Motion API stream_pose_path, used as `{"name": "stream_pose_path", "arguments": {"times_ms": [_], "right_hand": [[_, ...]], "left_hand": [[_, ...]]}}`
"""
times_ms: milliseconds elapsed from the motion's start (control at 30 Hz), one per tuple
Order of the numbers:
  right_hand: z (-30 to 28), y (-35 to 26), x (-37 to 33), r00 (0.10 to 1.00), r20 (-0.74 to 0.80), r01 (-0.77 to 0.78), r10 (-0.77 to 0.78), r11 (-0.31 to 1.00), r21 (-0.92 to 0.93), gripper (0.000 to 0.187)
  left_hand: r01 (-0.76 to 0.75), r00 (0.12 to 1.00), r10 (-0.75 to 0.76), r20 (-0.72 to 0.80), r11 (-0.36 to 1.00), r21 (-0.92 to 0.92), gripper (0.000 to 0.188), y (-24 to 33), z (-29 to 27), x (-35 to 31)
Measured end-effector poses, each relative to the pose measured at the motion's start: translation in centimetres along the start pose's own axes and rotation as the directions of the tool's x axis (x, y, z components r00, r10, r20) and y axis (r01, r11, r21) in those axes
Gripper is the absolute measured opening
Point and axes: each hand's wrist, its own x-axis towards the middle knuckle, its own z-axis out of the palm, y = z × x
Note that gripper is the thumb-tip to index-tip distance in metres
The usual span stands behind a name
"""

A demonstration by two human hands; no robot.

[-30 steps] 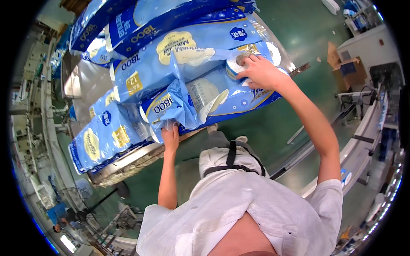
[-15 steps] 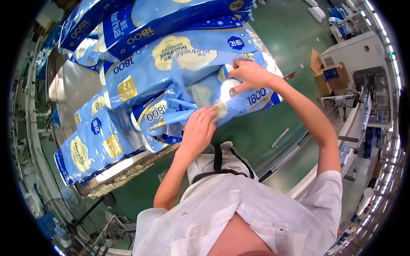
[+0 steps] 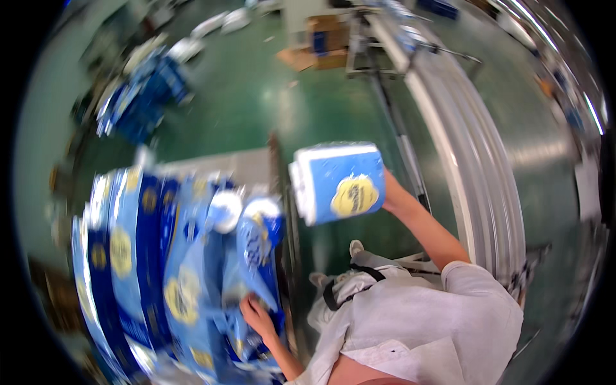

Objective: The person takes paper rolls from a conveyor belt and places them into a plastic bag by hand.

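Out to the right, over the floor, a blue-wrapped roll of paper with white ends and a yellow flower-shaped patch is held up by my right hand. Its fingers are mostly hidden behind the roll. My left hand is low on the torn-open blue plastic pack, its fingers closed on the loose film; motion blurs them. White roll ends, one being a roll, show at the pack's far opening. Left of it lies a longer light-blue pack, touching it.
More blue packs lie side by side at the left on a table. A conveyor with metal rails runs along the right. Beyond, on the green floor, are an open cardboard box and a heap of blue film.
My view has swung to the right. My right hand has lifted the roll away from the torn pack and out to the right. My left hand has stayed at the pack.
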Motion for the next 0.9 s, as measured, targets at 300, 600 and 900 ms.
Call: {"name": "stream_pose_path", "arguments": {"times_ms": [300, 600, 900], "right_hand": [[-34.5, -10.8, -22.8, 0.131, -0.808, -0.245, -0.575, 0.771, -0.588, 0.039], [-37.7, -6.3, -40.3, -0.349, -0.924, -0.087, -0.155, 0.987, -0.133, 0.061], [-41.3, -7.6, -43.0, -0.215, -0.958, -0.692, -0.19, 0.722, 0.012, 0.065]], "left_hand": [[-0.357, 0.932, 0.321, 0.171, 0.893, 0.273, 0.048, -2.3, 4.8, 3.3], [-0.385, 0.917, 0.31, 0.251, 0.854, 0.349, 0.044, -2.0, 7.6, 7.4], [-0.378, 0.916, 0.291, 0.275, 0.854, 0.358, 0.04, -2.2, 8.6, 8.1]]}}
